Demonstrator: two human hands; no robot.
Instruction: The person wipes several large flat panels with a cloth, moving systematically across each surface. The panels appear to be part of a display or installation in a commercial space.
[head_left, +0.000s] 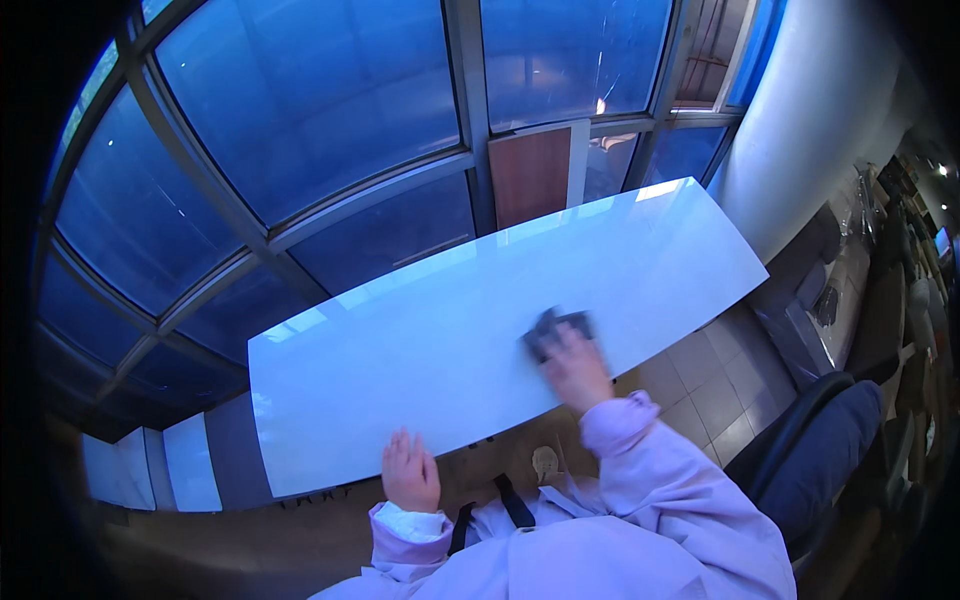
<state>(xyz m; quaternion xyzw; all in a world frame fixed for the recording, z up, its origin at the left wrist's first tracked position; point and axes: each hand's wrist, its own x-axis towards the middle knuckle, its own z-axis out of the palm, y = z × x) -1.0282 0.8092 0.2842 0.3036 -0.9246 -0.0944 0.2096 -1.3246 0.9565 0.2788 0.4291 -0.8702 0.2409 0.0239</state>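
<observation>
A glossy white tabletop (390, 352) stretches at a slant before me, its surface catching window reflections. Toward the right of its middle, my right hand (579, 370) presses a dark grey cloth (540, 334) flat against the top. Both hand and cloth are blurred, and the fingers cover part of the cloth. My left hand (411, 474) rests at the near edge, fingertips on the white surface and thumb apart, holding nothing.
Tall framed windows (315, 97) and a brown panel (529, 176) stand behind the table. A white column (802, 112) rises at the right. Nearer on the right are a dark padded chair (821, 450) and plastic-wrapped furniture (832, 300). White box-like pieces (191, 461) sit at the left.
</observation>
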